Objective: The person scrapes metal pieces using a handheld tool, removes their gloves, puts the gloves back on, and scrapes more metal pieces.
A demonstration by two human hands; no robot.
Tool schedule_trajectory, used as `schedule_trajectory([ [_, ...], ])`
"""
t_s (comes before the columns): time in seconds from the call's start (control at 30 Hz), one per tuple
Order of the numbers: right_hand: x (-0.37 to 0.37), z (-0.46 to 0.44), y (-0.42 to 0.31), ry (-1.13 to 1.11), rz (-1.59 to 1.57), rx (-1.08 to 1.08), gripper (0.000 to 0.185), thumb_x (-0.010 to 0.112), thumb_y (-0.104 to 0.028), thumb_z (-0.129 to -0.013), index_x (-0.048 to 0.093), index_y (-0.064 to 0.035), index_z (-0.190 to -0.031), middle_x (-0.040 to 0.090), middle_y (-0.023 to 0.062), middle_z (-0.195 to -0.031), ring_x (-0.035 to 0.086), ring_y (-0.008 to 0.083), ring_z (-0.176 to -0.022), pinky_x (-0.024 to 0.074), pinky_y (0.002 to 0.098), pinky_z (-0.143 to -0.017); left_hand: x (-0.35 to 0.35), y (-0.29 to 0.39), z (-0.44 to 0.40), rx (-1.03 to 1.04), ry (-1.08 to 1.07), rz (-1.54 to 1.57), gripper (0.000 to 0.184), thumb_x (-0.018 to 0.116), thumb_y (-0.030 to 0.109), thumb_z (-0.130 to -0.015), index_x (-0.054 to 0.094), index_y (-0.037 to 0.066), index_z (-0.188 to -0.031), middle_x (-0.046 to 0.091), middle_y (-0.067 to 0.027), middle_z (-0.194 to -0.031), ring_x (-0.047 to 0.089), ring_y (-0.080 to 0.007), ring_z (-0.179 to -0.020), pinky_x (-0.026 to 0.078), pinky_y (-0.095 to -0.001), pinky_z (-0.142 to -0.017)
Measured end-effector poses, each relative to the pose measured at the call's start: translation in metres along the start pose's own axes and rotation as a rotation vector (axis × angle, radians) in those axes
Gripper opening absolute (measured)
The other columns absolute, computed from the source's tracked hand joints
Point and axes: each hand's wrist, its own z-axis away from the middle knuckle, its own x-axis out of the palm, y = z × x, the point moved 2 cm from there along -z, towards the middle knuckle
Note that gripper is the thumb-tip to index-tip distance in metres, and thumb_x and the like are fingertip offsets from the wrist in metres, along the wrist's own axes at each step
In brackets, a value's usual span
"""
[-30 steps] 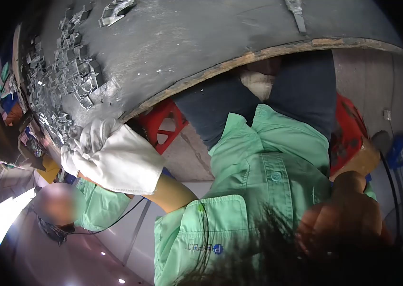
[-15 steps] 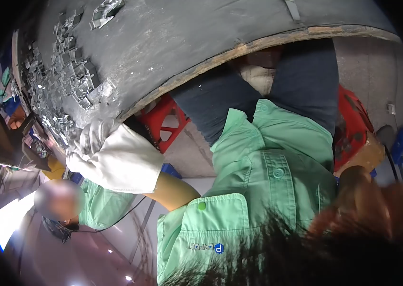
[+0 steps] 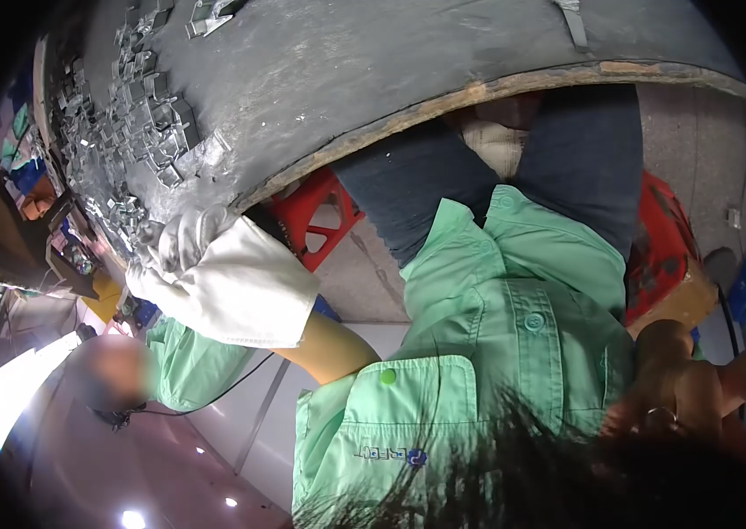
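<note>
My left hand wears a white glove with grey fingers and rests at the table's near-left edge. Its fingers are curled; whatever they hold, if anything, is hidden. Right beside those fingers lies a heap of small, bent, shiny metal clips or brackets. My right hand is bare, with a ring on one finger, and is raised close to the camera at the lower right. Its fingers are bent, and shadow and hair hide the tips, so its grip cannot be made out.
A dark grey table with a worn rim curves across the top. One metal piece lies apart from the heap, another strip farther right. Red plastic seat parts show beside my legs. A person in a green shirt is at left.
The whole view has shifted slightly right and down. My left hand stays by the metal heap. My right hand has changed pose near the camera, showing its ring. The other person's head has moved.
</note>
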Motion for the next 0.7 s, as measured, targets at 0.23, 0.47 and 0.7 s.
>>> schedule_trajectory([
  [0.23, -0.01, -0.012, 0.0, -0.009, -0.054, 0.002, 0.043, 0.043, -0.035, -0.106, 0.038, -0.0093, -0.14, 0.049, 0.008, -0.118, 0.05, 0.0201, -0.102, 0.0441, 0.0349, -0.089, 0.0, -0.002, 0.001, -0.031, -0.051, 0.018, 0.035, 0.042, 0.032, -0.103, 0.057, 0.012, -0.079, 0.059, 0.0002, -0.075, 0.052, -0.0108, -0.079, 0.039, -0.033, -0.085],
  [0.47, -0.043, -0.021, -0.004, 0.062, -0.113, -0.05, 0.051, 0.04, -0.036, -0.107, 0.036, -0.0066, -0.148, 0.051, 0.0095, -0.122, 0.051, 0.0203, -0.104, 0.0443, 0.0352, -0.092, -0.005, -0.001, -0.007, -0.113, -0.169, 0.088, 0.035, 0.043, 0.032, -0.103, 0.057, 0.012, -0.079, 0.059, 0.0006, -0.075, 0.053, -0.0107, -0.079, 0.039, -0.0329, -0.086],
  [0.7, -0.064, -0.013, 0.006, 0.413, -0.003, -0.025, 0.055, 0.033, -0.034, -0.108, 0.039, 0.0045, -0.146, 0.054, 0.0159, -0.137, 0.052, 0.0266, -0.129, 0.0412, 0.037, -0.108, 0.028, -0.013, 0.013, 0.084, 0.195, -0.092, 0.034, 0.045, 0.031, -0.103, 0.056, 0.012, -0.076, 0.058, 0.0012, -0.071, 0.052, -0.0119, -0.07, 0.041, -0.0312, -0.081],
])
